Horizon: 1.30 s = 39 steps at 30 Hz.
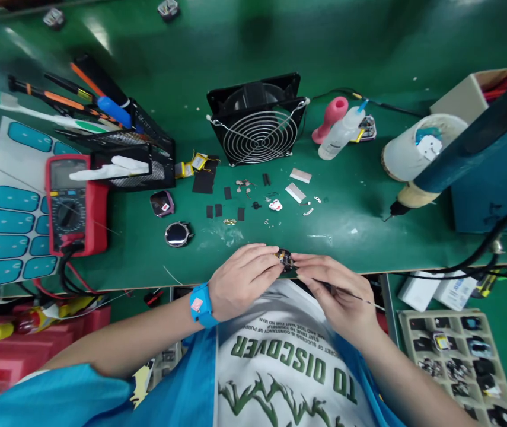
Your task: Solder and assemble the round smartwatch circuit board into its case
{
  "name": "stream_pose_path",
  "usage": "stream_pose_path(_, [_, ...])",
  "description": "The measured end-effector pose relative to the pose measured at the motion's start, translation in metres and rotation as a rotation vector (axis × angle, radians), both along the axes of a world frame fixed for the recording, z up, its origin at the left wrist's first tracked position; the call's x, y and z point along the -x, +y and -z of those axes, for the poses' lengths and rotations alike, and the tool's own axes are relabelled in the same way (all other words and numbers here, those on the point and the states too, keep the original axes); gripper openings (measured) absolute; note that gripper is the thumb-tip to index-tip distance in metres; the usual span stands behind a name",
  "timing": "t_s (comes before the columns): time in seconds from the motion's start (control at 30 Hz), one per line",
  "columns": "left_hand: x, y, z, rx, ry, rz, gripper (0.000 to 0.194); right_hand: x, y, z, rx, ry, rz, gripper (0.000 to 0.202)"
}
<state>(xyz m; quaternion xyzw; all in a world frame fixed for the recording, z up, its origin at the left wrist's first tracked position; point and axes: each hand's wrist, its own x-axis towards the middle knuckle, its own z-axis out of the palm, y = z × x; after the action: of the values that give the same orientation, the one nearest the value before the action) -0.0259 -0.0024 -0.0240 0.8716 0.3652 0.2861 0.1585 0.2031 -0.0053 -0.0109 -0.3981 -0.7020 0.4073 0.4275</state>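
Observation:
My left hand (245, 277) is closed around the edge of a small dark watch case (284, 258), whose inside shows black and yellowish parts. From the other side, my right hand (341, 292) grips a thin dark tool (360, 298); its tip meets the case, and its kind is too small to tell. Both hands are at the bench's near edge, in front of my body. Beyond them lie a white-and-red small part (275, 205), several black pads (218, 210) and two pale strips (295, 192). A round watch (178, 235) and a purple-rimmed watch (162, 203) rest to the left.
A fan (257, 124) stands at the back. On the left are a red multimeter (75, 204) and a mesh tool holder (159, 154). A dropper bottle (337, 136), white cup (407, 160) and blue-handled soldering tool (417, 187) stand right. A parts tray (453, 350) sits lower right.

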Motion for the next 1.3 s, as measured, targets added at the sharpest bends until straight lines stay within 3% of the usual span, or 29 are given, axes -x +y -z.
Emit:
stream_pose_path(0.17, [-0.004,-0.002,0.001,0.094,-0.075,-0.108,0.016,-0.006,0.0,0.004,0.005,-0.044,-0.057,0.027])
stream_pose_path(0.53, [-0.005,0.002,-0.007,0.121,-0.016,-0.139,0.012,-0.004,0.007,0.002,0.033,-0.034,-0.108,0.035])
stream_pose_path(0.97, [-0.004,0.002,-0.008,0.119,-0.032,-0.133,0.012,-0.006,0.005,0.002,0.057,-0.065,-0.117,0.038])
stream_pose_path(1.3, [0.001,0.003,-0.008,0.042,0.052,-0.058,0.015,-0.01,0.006,0.002,0.051,-0.029,-0.095,0.044])
